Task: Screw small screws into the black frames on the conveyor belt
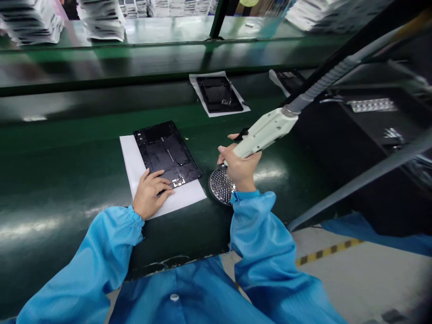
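Note:
A black flat panel (167, 153) lies on a white sheet (135, 164) on the green belt. My left hand (150, 193) rests on the panel's near corner, fingers stretched flat. My right hand (239, 167) is wrapped round the grip of a pale electric screwdriver (265, 131), whose grey hose runs up to the right. Its tip points down over a round perforated screw tray (219, 185) beside the sheet. Blue sleeves cover both arms.
A second black panel on a white sheet (219, 94) lies farther along the belt. Stacks of white trays (33, 22) stand on the shelf behind. A dark machine and slanted metal bars (371, 175) fill the right side. Floor with a yellow-black stripe (324, 253) lies below.

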Tool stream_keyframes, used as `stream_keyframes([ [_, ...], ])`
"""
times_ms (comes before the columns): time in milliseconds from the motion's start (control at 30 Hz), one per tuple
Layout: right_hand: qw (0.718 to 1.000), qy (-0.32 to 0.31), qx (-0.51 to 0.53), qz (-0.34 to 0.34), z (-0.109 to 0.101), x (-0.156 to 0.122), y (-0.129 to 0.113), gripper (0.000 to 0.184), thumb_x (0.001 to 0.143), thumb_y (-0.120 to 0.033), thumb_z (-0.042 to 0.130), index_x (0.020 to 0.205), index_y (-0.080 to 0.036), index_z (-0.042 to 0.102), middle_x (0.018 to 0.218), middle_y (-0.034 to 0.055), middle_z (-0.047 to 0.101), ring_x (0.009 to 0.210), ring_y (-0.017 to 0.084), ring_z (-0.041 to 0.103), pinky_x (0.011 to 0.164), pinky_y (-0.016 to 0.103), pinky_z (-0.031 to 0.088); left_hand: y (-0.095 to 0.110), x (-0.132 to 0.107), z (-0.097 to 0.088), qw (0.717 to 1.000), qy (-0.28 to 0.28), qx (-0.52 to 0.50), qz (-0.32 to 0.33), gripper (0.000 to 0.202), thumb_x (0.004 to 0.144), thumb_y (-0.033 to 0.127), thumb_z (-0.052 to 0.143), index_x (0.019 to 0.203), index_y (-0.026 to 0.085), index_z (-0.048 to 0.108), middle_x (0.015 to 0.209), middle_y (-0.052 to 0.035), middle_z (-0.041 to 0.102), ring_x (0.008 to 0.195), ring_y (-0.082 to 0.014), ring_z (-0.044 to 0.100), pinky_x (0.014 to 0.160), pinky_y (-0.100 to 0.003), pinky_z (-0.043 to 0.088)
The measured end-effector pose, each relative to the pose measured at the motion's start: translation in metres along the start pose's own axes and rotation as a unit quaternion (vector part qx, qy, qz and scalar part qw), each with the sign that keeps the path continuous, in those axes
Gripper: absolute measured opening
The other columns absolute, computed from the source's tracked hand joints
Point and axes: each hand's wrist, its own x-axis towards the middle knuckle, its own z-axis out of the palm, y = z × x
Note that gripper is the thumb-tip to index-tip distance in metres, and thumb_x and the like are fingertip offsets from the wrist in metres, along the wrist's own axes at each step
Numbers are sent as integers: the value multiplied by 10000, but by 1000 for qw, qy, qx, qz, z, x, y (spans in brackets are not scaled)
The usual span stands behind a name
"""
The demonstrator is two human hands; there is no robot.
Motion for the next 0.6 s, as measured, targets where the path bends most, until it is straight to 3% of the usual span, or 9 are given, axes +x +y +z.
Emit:
stream_keyframes([
  [233, 1000, 1, -16, 5, 1, 0, -3, 300, 674, -204, 725, 943, -218, 593, 435, -115, 540, 336, 112, 488, 395, 269, 417, -1, 0, 0, 1000, -1, -9, -5, 55, 804, 278, 708, 782, 229, 720, 946, -21, 735, 1188, -264, 572, 1121, -563, 269],
  [400, 998, 36, 37, -23, 9, -7, -23, 316, 669, -156, 728, 951, -205, 592, 449, -106, 552, 343, 113, 477, 401, 272, 418, 1, 1, 2, 999, -5, -22, -25, 92, 776, 272, 738, 729, 209, 691, 928, -21, 730, 1184, -261, 575, 1123, -568, 258],
  [600, 993, -70, 96, 0, 54, -33, -40, 325, 737, -163, 696, 1028, -230, 568, 487, -110, 575, 355, 113, 485, 410, 277, 425, 2, 2, 4, 999, -16, -28, -39, 98, 766, 277, 749, 729, 211, 687, 921, -15, 722, 1196, -253, 566, 1131, -561, 242],
])
